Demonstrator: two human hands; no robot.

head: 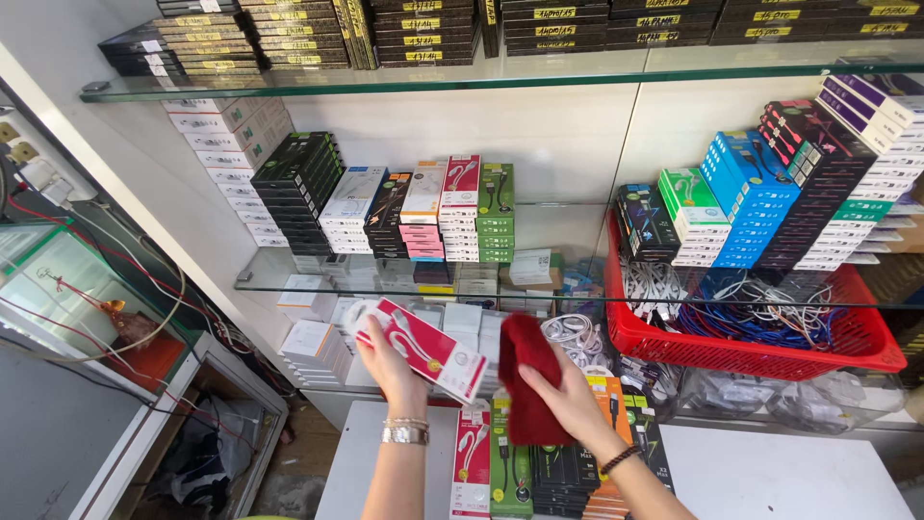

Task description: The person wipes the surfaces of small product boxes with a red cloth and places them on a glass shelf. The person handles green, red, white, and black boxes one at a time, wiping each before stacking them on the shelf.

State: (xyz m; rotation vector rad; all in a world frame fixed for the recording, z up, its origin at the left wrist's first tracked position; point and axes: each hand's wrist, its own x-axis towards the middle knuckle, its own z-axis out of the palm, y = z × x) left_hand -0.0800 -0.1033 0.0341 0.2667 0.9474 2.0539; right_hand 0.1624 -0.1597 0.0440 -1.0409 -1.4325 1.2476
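While left hand (385, 358) grips red-white box (423, 349), right hand (563, 393) clutches red cloth (527, 376).

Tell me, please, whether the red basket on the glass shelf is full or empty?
Partly full: the red basket holds tangled white and blue cables heaped below its rim.

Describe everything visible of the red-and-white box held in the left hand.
The red-and-white box is a flat, oblong retail pack, seemingly glossy card, picturing a white cable on its front. It tilts diagonally, upper end to the left, in front of the lower glass shelf. The left hand grips it from beneath; nothing else visibly touches it.
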